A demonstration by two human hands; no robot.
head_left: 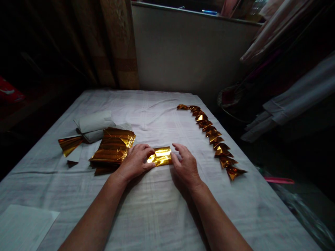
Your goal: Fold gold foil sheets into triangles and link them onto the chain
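Observation:
A small folded rectangle of shiny gold foil paper lies on the cloth in front of me. My left hand grips its left end, thumb at the near edge and fingertips at the far one. At the right end is my right hand, its thumb against the foil's edge and its fingers apart. Just left of my left hand sits a stack of gold foil sheets. On the right, several folded gold foil pieces form a curved row.
Behind the stack lies a white paper bundle, with a loose gold strip beside it. A white sheet rests at the near left of the cloth-covered table. Hanging clothes are beyond the right edge; a curtain hangs behind.

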